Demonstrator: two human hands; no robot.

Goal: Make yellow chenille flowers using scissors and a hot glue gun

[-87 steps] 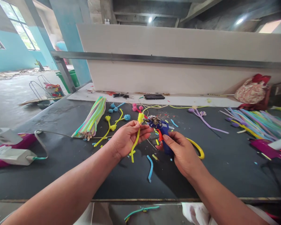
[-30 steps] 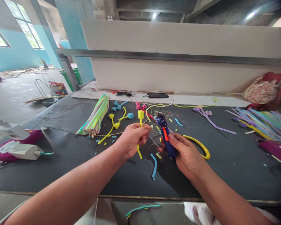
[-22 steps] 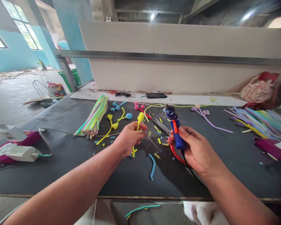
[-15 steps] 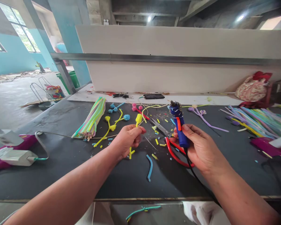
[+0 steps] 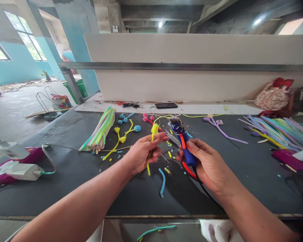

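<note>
My left hand (image 5: pixel 144 152) pinches a yellow pipe cleaner stem (image 5: pixel 155 128) with a thick bud at its top; the tail sticks out below my fingers. Wrapped round a blue hot glue gun (image 5: pixel 189 155) with an orange trigger, my right hand (image 5: pixel 209 159) keeps its dark, crusted nozzle end up, close to the yellow bud; I cannot tell if they touch. Red-handled scissors (image 5: pixel 189 170) lie beneath, partly hidden by the gun and hand. Yellow (image 5: pixel 122 138) and pink (image 5: pixel 148 118) pipe cleaner pieces with balled ends rest behind my left hand.
A pipe cleaner bundle (image 5: pixel 99 131) lies at left, another pile (image 5: pixel 275 129) at right. Cut bits and a blue strip (image 5: pixel 162 183) are scattered midway. Purple power strips (image 5: pixel 32 154) sit at both sides. A phone (image 5: pixel 166 105) and a patterned bag (image 5: pixel 272 95) are at the back.
The glue gun has moved left and tilted toward the yellow bud. My left hand has shifted slightly right with the stem, so the two are closer together.
</note>
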